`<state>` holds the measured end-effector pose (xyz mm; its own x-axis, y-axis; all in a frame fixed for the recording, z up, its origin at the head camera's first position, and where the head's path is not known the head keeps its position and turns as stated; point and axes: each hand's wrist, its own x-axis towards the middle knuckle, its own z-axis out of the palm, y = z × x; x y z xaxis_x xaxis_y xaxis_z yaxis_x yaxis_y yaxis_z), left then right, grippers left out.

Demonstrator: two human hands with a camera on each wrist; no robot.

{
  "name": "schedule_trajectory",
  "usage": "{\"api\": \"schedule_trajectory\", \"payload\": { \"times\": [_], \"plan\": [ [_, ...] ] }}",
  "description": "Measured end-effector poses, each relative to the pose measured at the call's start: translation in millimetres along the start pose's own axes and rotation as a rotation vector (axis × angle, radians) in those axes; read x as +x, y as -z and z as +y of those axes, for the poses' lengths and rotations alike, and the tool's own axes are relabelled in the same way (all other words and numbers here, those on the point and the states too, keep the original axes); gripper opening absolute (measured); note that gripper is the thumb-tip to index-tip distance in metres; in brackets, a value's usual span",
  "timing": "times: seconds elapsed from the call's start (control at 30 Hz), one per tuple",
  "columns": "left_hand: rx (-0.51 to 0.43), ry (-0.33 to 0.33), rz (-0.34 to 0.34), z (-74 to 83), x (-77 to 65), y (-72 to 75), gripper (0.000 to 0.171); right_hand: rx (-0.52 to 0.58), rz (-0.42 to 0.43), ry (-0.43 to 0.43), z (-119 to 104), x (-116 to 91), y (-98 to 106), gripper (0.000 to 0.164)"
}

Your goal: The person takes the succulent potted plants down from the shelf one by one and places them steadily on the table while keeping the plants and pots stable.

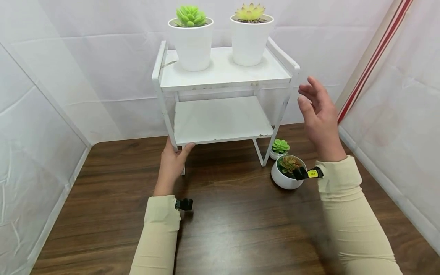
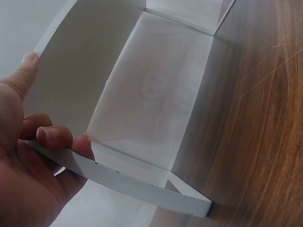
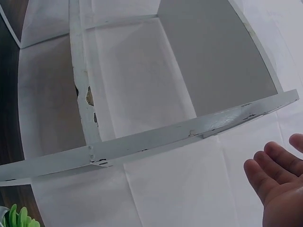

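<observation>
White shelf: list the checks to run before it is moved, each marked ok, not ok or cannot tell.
1. Left hand gripping the white shelf: ok, round its left front leg.
2. Right hand on the white shelf: not ok, apart from it and holding nothing.
3. Green plant's pot and yellow plant's pot upright on top: ok.
4. Room at the shelf's right: not ok, a white bowl planter and a small potted succulent sit close by.
5. Shelf fully down on the table: cannot tell.

Right hand [image 3: 283, 191] gets cropped at 4 o'clock in its wrist view. Yellow label [image 1: 313, 173] can't be read, too tiny.
</observation>
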<state>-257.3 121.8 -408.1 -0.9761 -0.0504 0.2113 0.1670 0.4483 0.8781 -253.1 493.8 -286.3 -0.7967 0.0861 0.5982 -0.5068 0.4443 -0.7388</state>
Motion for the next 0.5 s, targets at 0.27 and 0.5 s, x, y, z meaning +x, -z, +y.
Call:
{"api": "schedule_trajectory", "payload": {
  "times": [0.27, 0.5],
  "plan": [
    [-0.01, 0.01, -0.003, 0.8, -0.7, -1.0, 0.082, -0.02, -0.012, 0.011, -1.7, 6.1, -0.7, 0.052],
    [-0.005, -0.005, 0.006, -0.5, 0.0, -0.1, 0.083, -0.012, -0.003, 0.019, -3.3, 7.4, -1.6, 0.05]
  ]
}}
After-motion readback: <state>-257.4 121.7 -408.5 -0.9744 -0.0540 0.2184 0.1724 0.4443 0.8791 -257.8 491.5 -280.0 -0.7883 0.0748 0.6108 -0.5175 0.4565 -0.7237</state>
